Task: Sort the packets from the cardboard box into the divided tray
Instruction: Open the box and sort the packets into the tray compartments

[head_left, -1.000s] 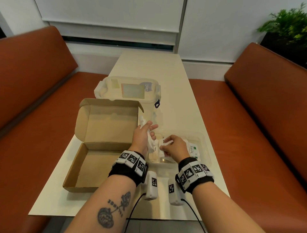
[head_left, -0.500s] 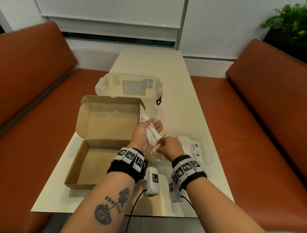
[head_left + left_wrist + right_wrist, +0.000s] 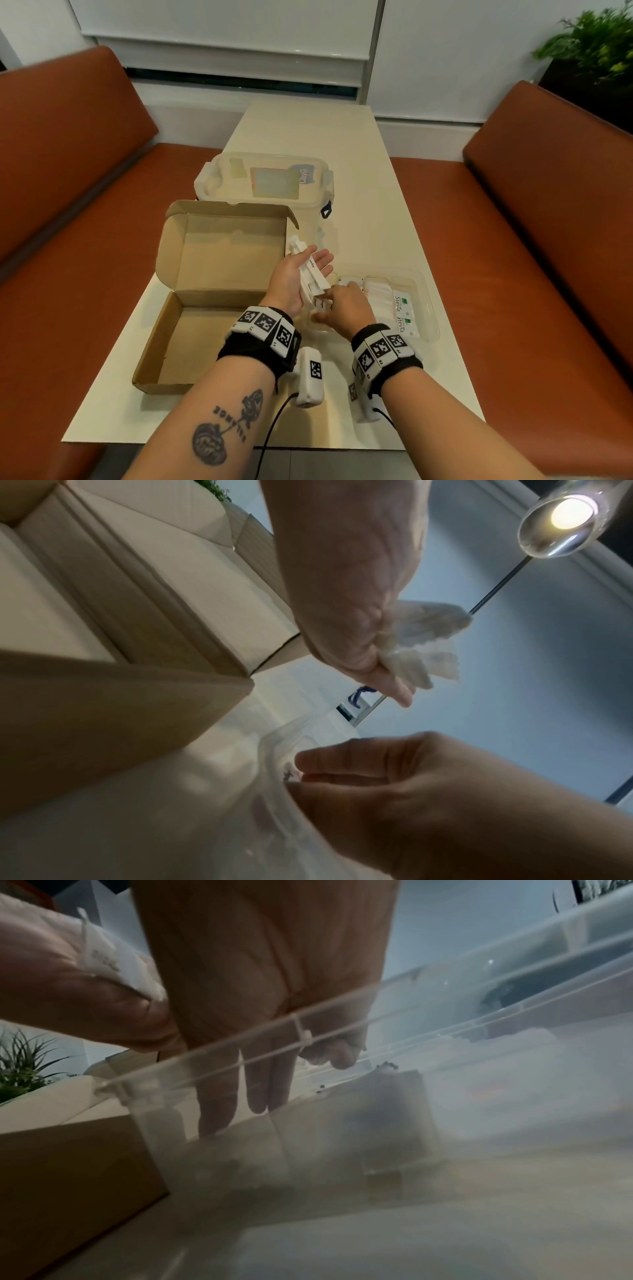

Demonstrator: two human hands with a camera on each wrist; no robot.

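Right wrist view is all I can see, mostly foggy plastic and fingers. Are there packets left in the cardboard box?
Observer: None that the head view shows. The cardboard box stands open, and the floor that shows is bare.
Operator: Then where are the packets?
Observer: The left hand, palm up beside the box, holds a bunch of white packets.
Operator: Is anything sorted already?
Observer: Yes. Green-marked Stevia packets lie in the right part of the divided tray, and the right hand reaches into its left end.
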